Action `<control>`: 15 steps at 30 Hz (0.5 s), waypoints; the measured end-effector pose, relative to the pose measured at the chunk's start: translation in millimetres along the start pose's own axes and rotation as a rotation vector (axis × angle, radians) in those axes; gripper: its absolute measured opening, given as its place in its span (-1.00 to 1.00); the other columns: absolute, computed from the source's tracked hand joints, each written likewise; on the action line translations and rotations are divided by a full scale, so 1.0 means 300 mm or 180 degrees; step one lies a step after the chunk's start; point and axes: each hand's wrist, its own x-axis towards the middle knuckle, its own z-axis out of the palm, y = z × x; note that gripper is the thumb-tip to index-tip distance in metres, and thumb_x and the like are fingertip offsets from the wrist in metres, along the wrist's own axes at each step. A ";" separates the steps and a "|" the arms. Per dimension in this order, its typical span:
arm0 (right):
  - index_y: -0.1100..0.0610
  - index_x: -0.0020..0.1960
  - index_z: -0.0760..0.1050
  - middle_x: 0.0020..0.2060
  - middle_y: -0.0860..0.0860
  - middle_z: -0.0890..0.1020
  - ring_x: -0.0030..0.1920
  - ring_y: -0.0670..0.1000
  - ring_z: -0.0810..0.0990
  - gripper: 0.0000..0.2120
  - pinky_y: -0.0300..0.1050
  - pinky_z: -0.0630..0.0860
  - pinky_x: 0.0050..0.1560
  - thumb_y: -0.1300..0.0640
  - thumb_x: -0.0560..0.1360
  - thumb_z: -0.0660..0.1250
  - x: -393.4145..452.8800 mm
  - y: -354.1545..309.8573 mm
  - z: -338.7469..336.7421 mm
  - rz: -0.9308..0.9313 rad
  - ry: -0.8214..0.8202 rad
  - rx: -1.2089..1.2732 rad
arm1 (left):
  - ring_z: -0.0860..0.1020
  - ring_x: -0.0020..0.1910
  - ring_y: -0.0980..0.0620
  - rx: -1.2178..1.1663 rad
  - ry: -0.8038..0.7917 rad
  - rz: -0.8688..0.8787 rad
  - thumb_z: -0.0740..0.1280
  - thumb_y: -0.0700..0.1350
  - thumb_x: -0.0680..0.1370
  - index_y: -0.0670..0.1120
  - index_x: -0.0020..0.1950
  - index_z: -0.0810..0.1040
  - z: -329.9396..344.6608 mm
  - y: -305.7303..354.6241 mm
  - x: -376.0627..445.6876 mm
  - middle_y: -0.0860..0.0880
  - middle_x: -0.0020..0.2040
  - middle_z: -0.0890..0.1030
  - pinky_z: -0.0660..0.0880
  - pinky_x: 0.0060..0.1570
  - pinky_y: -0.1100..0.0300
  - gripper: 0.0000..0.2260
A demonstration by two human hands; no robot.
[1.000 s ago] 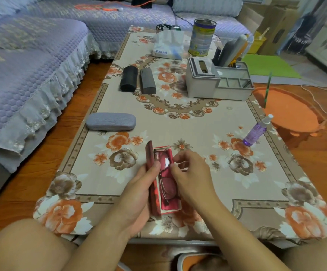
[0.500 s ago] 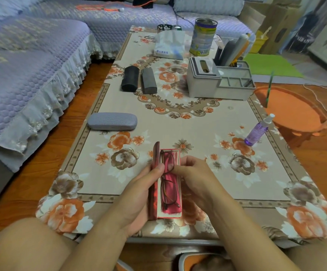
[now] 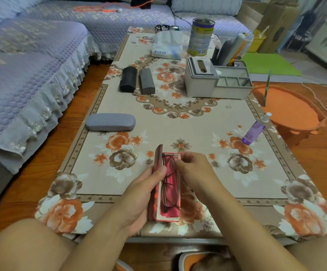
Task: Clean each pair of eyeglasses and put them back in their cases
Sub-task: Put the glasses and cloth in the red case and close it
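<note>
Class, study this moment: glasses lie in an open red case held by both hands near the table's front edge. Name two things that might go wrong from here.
1. The eyeglasses lie loosely on the pink cloth in the open red case; shutting the lid might pinch a temple or the cloth.
2. The left hand holds the case while the right hand works at its far end; a slipped grip could drop it off the table edge.

Our left hand (image 3: 139, 194) lies palm inward, thumb extended forward, fingers wrapped out of sight beneath what it grips. Our right hand (image 3: 194, 170) is curled, its fingertips (image 3: 178, 163) pinching inward toward the left. Both forearms converge from below; bare knees flank them.
</note>
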 end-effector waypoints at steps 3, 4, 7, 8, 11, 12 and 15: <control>0.04 0.00 0.71 -0.17 0.08 0.75 -0.23 0.03 0.69 -0.78 -0.10 0.60 -0.24 0.13 0.64 0.27 -0.014 -0.014 -0.007 -0.0035 -0.0143 -0.0025 | 0.68 0.16 -0.15 0.0040 0.0090 0.0015 0.34 0.04 0.56 -0.04 0.35 0.58 -0.003 -0.002 0.006 -0.18 0.19 0.69 0.56 0.19 -0.09 -0.62; 0.02 0.02 0.70 -0.15 0.05 0.75 -0.21 0.00 0.70 -0.78 -0.10 0.63 -0.17 0.12 0.65 0.27 -0.022 -0.023 -0.013 -0.0024 -0.0219 0.0086 | 0.68 0.15 -0.15 0.0053 0.0137 0.0030 0.34 0.06 0.55 -0.03 0.35 0.59 -0.006 -0.001 0.009 -0.17 0.18 0.69 0.56 0.20 -0.09 -0.61; 0.00 0.12 0.60 -0.05 0.08 0.72 -0.21 -0.03 0.69 -0.83 0.00 0.70 -0.07 0.17 0.65 0.25 -0.068 -0.028 -0.031 0.0264 -0.0173 0.0787 | 0.66 0.17 -0.18 -0.0028 0.0347 0.0067 0.34 0.15 0.53 -0.03 0.33 0.60 -0.024 0.009 0.019 -0.19 0.20 0.68 0.56 0.24 -0.16 -0.57; -0.01 0.11 0.58 -0.05 0.07 0.70 -0.23 -0.01 0.67 -0.85 0.01 0.70 -0.11 0.17 0.64 0.27 -0.094 -0.019 -0.033 0.0260 -0.0012 0.0800 | 0.66 0.16 -0.18 -0.0103 0.0442 0.0096 0.34 0.16 0.54 -0.02 0.33 0.61 -0.029 0.013 0.023 -0.20 0.20 0.68 0.57 0.23 -0.17 -0.57; -0.05 -0.09 0.58 -0.28 0.01 0.63 -0.35 0.08 0.62 -0.89 -0.04 0.55 -0.35 0.13 0.58 0.35 -0.174 0.038 -0.014 -0.0192 0.0215 0.0050 | 0.67 0.17 -0.17 -0.0247 0.0649 0.0261 0.33 0.19 0.54 0.01 0.35 0.59 -0.035 0.017 0.035 -0.17 0.21 0.68 0.59 0.19 -0.19 -0.55; -0.04 -0.12 0.58 -0.33 0.00 0.61 -0.39 0.07 0.60 -0.88 -0.06 0.51 -0.38 0.13 0.57 0.37 -0.195 0.054 0.007 -0.0358 0.0169 -0.0154 | 0.67 0.18 -0.18 -0.0275 0.0690 0.0318 0.33 0.19 0.53 0.01 0.36 0.57 -0.031 0.015 0.039 -0.18 0.21 0.68 0.58 0.20 -0.23 -0.54; -0.07 -0.10 0.59 -0.25 -0.13 0.57 -0.19 -0.16 0.56 -0.93 -0.27 0.45 -0.15 0.10 0.53 0.41 -0.207 0.109 0.064 -0.0975 0.0453 -0.1178 | 0.69 0.11 -0.15 -0.0314 0.0772 0.0518 0.32 0.17 0.54 0.02 0.38 0.55 -0.009 0.005 0.042 -0.17 0.16 0.70 0.61 0.14 -0.17 -0.55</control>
